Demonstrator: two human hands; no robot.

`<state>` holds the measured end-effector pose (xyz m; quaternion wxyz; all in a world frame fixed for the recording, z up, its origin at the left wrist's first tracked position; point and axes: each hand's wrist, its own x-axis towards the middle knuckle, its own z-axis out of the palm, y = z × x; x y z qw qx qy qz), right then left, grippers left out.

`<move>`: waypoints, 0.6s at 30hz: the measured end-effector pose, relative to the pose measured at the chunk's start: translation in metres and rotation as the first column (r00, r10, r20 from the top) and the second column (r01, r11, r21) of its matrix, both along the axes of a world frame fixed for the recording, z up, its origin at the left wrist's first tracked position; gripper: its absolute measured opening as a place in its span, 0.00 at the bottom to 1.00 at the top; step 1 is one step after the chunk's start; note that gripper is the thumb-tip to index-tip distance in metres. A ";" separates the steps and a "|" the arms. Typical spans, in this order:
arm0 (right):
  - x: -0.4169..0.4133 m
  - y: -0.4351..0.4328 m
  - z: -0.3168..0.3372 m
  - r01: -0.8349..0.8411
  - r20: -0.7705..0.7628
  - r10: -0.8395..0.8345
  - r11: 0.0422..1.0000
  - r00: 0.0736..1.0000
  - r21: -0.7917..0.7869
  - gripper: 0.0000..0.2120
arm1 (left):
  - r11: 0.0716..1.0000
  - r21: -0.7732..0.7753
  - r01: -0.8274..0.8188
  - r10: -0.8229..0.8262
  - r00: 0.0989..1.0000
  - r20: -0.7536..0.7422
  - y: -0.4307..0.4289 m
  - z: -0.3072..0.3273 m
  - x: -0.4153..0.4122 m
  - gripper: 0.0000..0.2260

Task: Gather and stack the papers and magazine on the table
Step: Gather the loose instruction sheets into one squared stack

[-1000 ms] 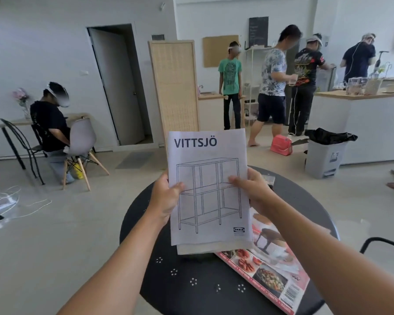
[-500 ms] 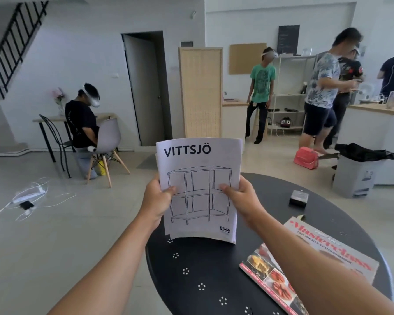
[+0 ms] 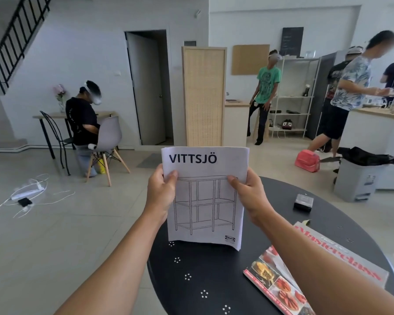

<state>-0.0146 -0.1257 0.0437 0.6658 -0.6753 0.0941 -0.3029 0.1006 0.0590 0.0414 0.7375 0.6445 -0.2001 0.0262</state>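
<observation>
I hold a white stack of papers (image 3: 205,196) upright over the black round table (image 3: 209,278); its front sheet reads VITTSJÖ above a line drawing of a shelf. My left hand (image 3: 160,194) grips its left edge and my right hand (image 3: 246,196) grips its right edge. The stack's bottom edge stands on or just above the tabletop. A colourful food magazine (image 3: 309,269) lies flat on the table at the right, partly under my right forearm.
A small black box (image 3: 303,202) sits on the table's far right. Beyond stand a grey bin (image 3: 355,180), a red bag (image 3: 307,160) and a counter (image 3: 378,142). Several people stand at the back right; one sits at the left. Cables lie on the floor at left.
The papers have come up off the magazine and now stand upright to its left, both hands still gripping them. My view has swung left and the magazine shows in full.
</observation>
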 end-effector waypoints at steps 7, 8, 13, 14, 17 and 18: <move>-0.006 0.002 -0.028 -0.062 -0.060 0.058 0.996 0.996 -0.067 0.14 | 0.977 0.211 0.017 -0.015 1.000 -0.011 0.006 -0.034 -0.005 0.11; -0.008 0.003 -0.034 -0.062 -0.093 0.053 0.993 0.994 -0.096 0.14 | 0.965 0.260 0.015 -0.014 1.000 -0.004 0.007 -0.044 -0.004 0.11; -0.005 0.002 -0.024 -0.013 -0.200 -0.031 0.976 0.979 -0.216 0.13 | 0.927 0.365 -0.081 0.063 0.996 0.060 0.009 -0.042 -0.001 0.06; -0.003 -0.001 -0.020 -0.004 -0.232 -0.051 0.972 0.971 -0.234 0.12 | 0.916 0.392 -0.086 0.065 0.996 0.068 0.009 -0.038 0.001 0.05; 0.001 -0.009 -0.017 0.006 -0.334 -0.094 0.966 0.938 -0.257 0.11 | 0.884 0.462 -0.071 0.064 0.997 0.032 0.006 -0.036 0.008 0.05; 0.001 -0.011 -0.020 0.013 -0.365 -0.108 0.967 0.925 -0.253 0.11 | 0.877 0.477 -0.061 0.067 0.998 0.006 0.004 -0.039 0.009 0.05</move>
